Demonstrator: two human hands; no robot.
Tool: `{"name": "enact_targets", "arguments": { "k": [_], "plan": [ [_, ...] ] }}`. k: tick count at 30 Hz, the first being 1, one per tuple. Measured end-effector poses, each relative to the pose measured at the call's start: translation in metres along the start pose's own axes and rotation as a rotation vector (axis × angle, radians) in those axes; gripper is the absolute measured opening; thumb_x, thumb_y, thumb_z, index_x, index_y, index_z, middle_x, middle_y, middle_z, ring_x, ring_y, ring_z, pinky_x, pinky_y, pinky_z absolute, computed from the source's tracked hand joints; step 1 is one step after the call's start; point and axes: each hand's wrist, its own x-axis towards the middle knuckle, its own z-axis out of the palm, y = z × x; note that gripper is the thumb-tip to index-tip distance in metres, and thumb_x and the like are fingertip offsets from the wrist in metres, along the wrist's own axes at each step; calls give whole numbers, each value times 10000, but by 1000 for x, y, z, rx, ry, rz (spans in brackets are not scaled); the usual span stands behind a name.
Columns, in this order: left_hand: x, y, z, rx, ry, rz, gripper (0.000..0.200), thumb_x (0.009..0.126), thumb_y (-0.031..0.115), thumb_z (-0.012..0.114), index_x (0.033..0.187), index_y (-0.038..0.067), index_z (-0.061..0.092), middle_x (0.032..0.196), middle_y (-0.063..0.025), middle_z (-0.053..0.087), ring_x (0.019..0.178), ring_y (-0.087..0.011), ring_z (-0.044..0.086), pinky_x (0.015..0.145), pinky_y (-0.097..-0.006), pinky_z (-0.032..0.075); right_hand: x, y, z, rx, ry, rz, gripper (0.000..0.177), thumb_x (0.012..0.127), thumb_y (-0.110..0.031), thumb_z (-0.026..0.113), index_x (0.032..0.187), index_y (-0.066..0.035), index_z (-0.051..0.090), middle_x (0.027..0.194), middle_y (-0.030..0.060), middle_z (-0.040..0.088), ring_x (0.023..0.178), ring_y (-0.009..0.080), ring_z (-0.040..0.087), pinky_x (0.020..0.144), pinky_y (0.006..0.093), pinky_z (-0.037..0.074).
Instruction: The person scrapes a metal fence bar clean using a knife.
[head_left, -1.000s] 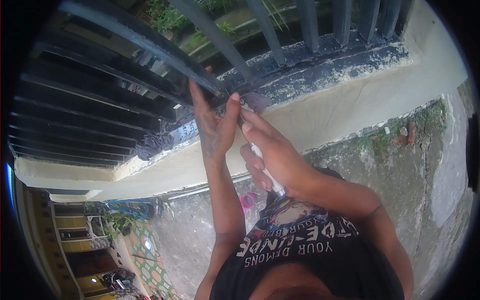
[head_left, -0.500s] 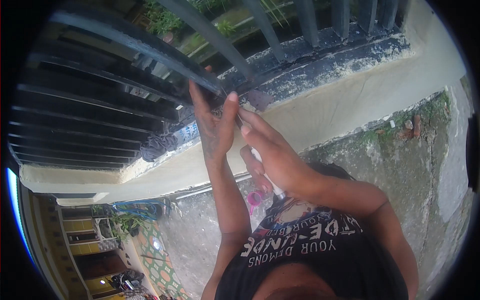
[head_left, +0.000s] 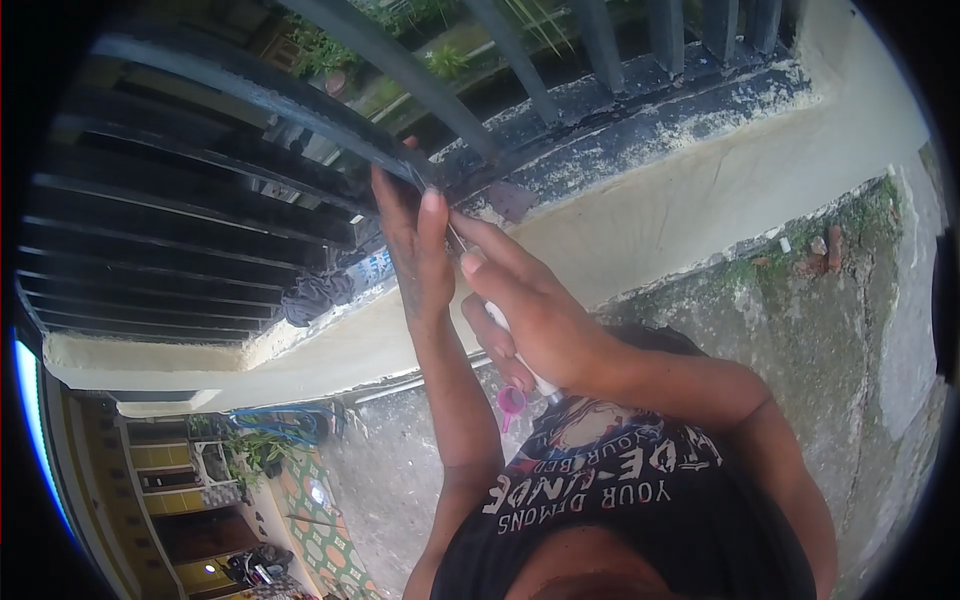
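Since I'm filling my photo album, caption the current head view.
Right hand gripping a white-handled tool, left hand at a dark fence bar.

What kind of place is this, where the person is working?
It looks like an outdoor yard or terrace beside a house. Dark metal bars stand on a low cream wall, green plants grow beyond them, and the concrete ground has mossy patches.

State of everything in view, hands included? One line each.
White-handled tool with thin metal shaft: held, tilted.
Right hand: grip shut on tool.
Left hand: beside railing, grip unclear.
Dark metal railing bars: standing in rows.
Dark grey cloth: crumpled.
Black-painted ledge: paint worn, patchy.
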Motion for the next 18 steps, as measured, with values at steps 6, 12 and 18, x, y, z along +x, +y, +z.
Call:
{"name": "enact_targets", "arguments": {
  "k": [6, 12, 18],
  "plan": [
    [-3, -4, 4, 167, -5, 39, 864, 860, 187, 771, 1571, 17, 309, 1493, -183, 465, 1335, -302, 480, 1114, -423, 396, 7, 27, -15, 76, 71, 46, 536, 1118, -295, 333, 1612, -120, 219, 620, 8, 414, 367, 107, 344, 361, 277, 380],
    [0, -3, -4, 160, -57, 62, 910, 831, 143, 782, 1584, 18, 287, 1503, -186, 458, 1341, -313, 488, 1102, -422, 423, 0, 27, -4, 86, 62, 39, 539, 1118, -303, 328, 1616, -132, 210, 624, 7, 414, 374, 105, 347, 365, 283, 372],
    [-1, -1, 1, 137, -35, 14, 918, 840, 150, 775, 1593, 19, 266, 1514, -195, 446, 1369, -320, 470, 1122, -434, 404, 1, 25, -4, 128, 89, 55, 536, 1119, -300, 333, 1610, -124, 208, 611, 3, 411, 371, 108, 365, 361, 280, 376]
  ]
}}
